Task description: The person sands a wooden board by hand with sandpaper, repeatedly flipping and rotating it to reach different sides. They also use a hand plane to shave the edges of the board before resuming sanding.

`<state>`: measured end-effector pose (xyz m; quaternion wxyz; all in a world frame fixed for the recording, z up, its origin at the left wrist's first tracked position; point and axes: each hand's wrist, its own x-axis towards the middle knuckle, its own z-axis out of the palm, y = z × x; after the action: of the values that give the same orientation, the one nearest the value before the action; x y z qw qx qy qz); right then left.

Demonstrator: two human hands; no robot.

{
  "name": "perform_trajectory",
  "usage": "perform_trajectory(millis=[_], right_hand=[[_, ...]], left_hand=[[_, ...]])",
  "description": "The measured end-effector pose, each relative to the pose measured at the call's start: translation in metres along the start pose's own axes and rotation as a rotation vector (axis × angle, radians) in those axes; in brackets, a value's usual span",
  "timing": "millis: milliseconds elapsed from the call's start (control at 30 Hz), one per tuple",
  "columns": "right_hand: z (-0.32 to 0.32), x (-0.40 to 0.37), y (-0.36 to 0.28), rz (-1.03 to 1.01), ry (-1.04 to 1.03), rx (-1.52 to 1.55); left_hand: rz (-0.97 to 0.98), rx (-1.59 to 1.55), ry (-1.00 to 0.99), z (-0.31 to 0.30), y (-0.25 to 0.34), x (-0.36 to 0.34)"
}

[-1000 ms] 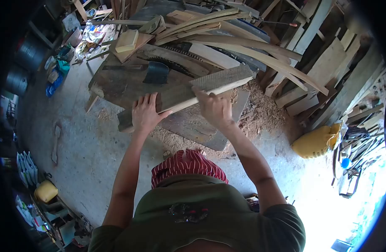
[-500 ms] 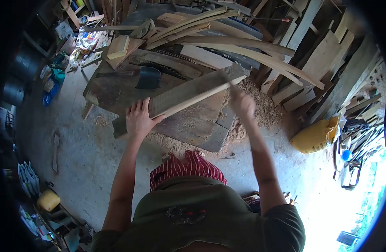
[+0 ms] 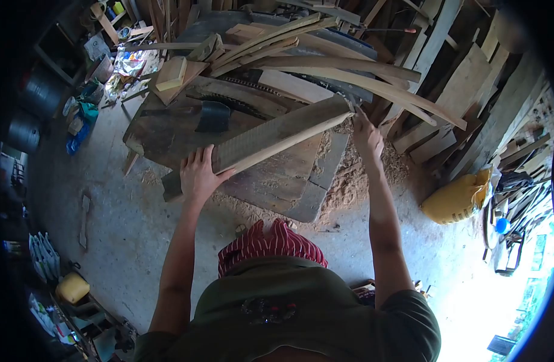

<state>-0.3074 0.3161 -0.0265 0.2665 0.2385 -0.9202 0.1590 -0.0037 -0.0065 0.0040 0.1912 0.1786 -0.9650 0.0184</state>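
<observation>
A thick wooden beam (image 3: 277,136) lies slantwise over the low work board (image 3: 277,184), its far end up at the right. My left hand (image 3: 198,173) grips the near end, fingers over the top face and thumb along the side. Beside the far end, my right hand (image 3: 368,139) is closed round the handle of a tool; its thin dark end reaches up next to the beam's tip, and its exact kind is too small to tell. A dark curved piece (image 3: 213,116) rests on the board behind the beam.
Curved wooden strips (image 3: 373,84) are piled behind the board, with a small wood block (image 3: 172,73) at the left. Sawdust and shavings (image 3: 349,181) cover the floor at the right. Planks (image 3: 464,102) lean farther right, above a yellow sack (image 3: 456,198).
My right hand has moved up and outward, to the right of the beam's far end, and is less blurred. My left hand keeps its hold on the beam.
</observation>
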Motion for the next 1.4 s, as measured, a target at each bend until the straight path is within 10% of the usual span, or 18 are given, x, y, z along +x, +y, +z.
perform_trajectory(millis=[167,233,367,833,900,967,1033,1233,1300,1400], right_hand=[[-0.03,-0.032,-0.061,-0.214,-0.137,0.096],[-0.018,-0.016,-0.027,0.252,-0.348,-0.013],[-0.038,-0.007,-0.03,0.27,-0.342,0.013],[-0.046,-0.031,-0.075,0.034,-0.332,-0.01],[0.012,-0.068,-0.068,-0.323,-0.114,-0.253],[0.0,-0.067,-0.072,-0.206,-0.458,-0.219],[-0.007,-0.045,-0.037,-0.098,-0.157,-0.246],[-0.039,-0.033,-0.003,0.13,-0.205,0.036],[-0.026,-0.063,-0.052,-0.233,-0.068,-0.286],[-0.044,-0.102,-0.137,-0.396,-0.208,0.049]], left_hand=[[-0.021,-0.002,-0.041,-0.002,0.002,-0.002],[-0.043,0.0,-0.076,-0.006,0.002,-0.003],[-0.059,-0.014,-0.117,-0.004,0.003,0.0],[-0.05,0.033,-0.062,-0.002,0.002,-0.003],[-0.038,0.023,-0.062,0.001,0.005,-0.005],[-0.035,0.066,-0.054,0.001,0.004,-0.003],[-0.04,0.068,-0.062,-0.002,0.003,-0.002],[-0.029,0.065,-0.032,0.003,0.003,0.002],[-0.029,0.083,-0.049,0.002,0.005,-0.008],[-0.041,0.056,-0.075,-0.001,0.006,-0.003]])
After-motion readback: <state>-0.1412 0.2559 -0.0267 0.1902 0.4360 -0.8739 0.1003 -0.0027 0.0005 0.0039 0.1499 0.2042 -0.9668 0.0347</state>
